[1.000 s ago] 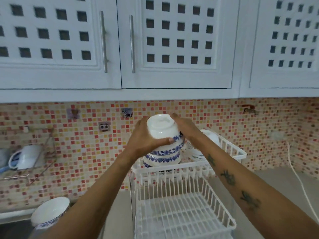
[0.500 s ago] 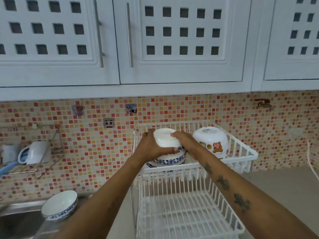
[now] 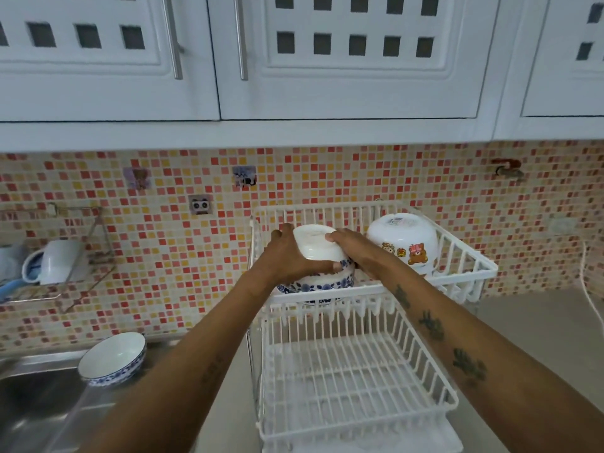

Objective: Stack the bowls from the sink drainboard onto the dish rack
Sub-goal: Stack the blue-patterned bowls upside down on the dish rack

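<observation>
- While both hands reach into the upper tier of the white dish rack (image 3: 372, 291), they clasp an upside-down bowl (image 3: 318, 245) between them.
- The left hand (image 3: 287, 256) wraps the bowl's left side, its thumb lying across the front near the blue-patterned rim and its fingers curled round the back.
- The right hand (image 3: 356, 250) presses against the bowl's right side, fingertips on the white foot ring at the top.
- That bowl sits mouth-down on top of another upturned blue-and-white bowl (image 3: 313, 286), which rests on the floor of the upper tier at its left end; whether the two are fully nested I cannot tell, as the hands cover the join.
- Just to the right in the same tier stands a white bowl with bear stickers (image 3: 405, 243), also upside down, close to the right wrist but apart from the held bowl.
- The lower tier (image 3: 353, 380) of the rack juts forward beneath the arms, and nothing lies on its wire floor.
- At the lower left, one more blue-and-white bowl (image 3: 112, 359) stands mouth-up and slightly tilted on the steel drainboard (image 3: 36, 361) beside the sink (image 3: 29, 407), well apart from the rack.
- On the tiled wall (image 3: 343, 178) to the far left hangs a wire shelf (image 3: 65, 256) holding a white mug (image 3: 55, 261).
- White cupboards (image 3: 327, 76) with square cut-outs run along the top.
- A white cord (image 3: 588, 289) trails down the wall at the far right onto the counter (image 3: 539, 322).
</observation>
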### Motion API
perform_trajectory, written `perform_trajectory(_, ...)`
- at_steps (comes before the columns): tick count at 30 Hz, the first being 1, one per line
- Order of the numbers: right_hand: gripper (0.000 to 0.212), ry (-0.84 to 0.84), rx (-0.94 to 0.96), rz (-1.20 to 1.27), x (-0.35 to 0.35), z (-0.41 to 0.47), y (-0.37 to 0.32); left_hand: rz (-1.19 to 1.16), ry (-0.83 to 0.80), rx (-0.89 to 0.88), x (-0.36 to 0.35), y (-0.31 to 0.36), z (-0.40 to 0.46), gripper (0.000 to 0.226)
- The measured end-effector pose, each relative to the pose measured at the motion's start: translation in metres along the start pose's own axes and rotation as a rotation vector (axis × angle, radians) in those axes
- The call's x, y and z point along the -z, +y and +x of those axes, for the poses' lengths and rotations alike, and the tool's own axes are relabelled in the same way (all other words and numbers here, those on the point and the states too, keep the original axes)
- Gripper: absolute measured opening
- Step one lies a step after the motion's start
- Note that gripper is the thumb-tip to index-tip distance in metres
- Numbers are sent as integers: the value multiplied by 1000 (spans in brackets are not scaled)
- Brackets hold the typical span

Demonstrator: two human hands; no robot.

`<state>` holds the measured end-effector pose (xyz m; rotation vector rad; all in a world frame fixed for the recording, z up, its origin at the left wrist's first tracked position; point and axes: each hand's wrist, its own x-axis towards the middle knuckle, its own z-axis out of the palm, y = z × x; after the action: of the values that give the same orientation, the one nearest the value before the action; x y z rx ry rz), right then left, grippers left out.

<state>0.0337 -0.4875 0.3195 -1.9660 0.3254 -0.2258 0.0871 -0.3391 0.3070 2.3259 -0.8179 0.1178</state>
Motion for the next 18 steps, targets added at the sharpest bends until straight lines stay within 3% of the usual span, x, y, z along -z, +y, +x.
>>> perform_trajectory(6,47,67,56,-119,-2,3,4,-80,-27,-7,7,-3,-5,117)
perform_trajectory(12,46,291,589,-208,-28,-17,-23,-223,76,-190,42,-15,-33,81)
perform_trajectory(18,49,157,735,-131,-127,-17,-88,-363,204,-37,102,-95,-58,59)
